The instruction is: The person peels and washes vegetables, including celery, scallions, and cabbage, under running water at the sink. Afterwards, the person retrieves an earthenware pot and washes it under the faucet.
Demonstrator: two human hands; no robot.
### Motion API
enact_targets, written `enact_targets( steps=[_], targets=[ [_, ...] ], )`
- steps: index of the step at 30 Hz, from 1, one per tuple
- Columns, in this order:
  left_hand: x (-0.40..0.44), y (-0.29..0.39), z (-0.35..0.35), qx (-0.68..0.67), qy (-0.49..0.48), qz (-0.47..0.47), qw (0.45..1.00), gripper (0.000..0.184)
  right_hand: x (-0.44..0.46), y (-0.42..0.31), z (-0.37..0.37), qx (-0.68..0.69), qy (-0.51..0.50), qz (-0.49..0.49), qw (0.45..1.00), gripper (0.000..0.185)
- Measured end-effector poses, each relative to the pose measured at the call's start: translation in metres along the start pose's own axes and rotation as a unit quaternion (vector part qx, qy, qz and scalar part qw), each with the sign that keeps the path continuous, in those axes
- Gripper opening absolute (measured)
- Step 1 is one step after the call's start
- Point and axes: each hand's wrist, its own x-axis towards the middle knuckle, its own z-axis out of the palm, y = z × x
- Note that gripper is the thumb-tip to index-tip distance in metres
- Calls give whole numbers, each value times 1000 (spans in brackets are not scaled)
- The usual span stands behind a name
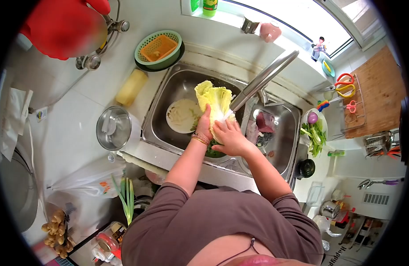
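A yellow-green napa cabbage leaf is held up over the left basin of the steel sink, right beside the tap spout. My left hand is closed on the leaf's left side, a bracelet at its wrist. Across the pale lower stem lies my right hand, gripping it with the thumb apart from the fingers. A thin white streak, apparently water, runs from the spout onto the leaf. Below, a white bowl with cloudy liquid sits in the basin. Dark green leaves show partly under my hands.
Reddish meat lies in the right basin. A green colander with an orange basket stands behind on the left. A metal pot is left of the sink. On the right are a plate of cut greens and a wooden board.
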Motion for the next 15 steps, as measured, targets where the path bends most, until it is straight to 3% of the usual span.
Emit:
enact_targets(
  steps=[2, 3, 4, 5, 8, 9, 10, 14, 15],
  targets=[
    [-6, -2, 8, -14, -2, 9, 1000, 67, -4, -7, -23, -25, -73, 38, 996, 91],
    [-8, -3, 8, -19, -3, 13, 1000, 67, 3, 1, -20, -5, -78, 53, 996, 96],
    [-3, -8, -6, -54, -26, -52, 997, 67, 14, 13, -8, 36, -71, 68, 995, 96],
    [-1, -10, -12, -42, -12, -40, 998, 67, 22, 16, -4, 77, -63, 84, 991, 96],
    [-9, -3, 0, -60, 4, -35, 998, 67, 23, 18, 18, 89, -66, 14, 994, 90],
    [-10, 5, -10, -42, -63, -64, 995, 66, 20, 18, 32, 91, -63, -19, 994, 89],
    [-11, 10, -16, -41, -52, -55, 996, 68, 15, 15, 36, 111, -7, -58, 992, 76],
    [-10, 1, -24, -29, -30, 1, 999, 69, 10, 19, 25, 158, 20, -88, 983, 52],
    [-11, -3, -24, -39, -12, -28, 999, 68, 11, 22, 17, 151, 2, -75, 986, 49]
  ],
)
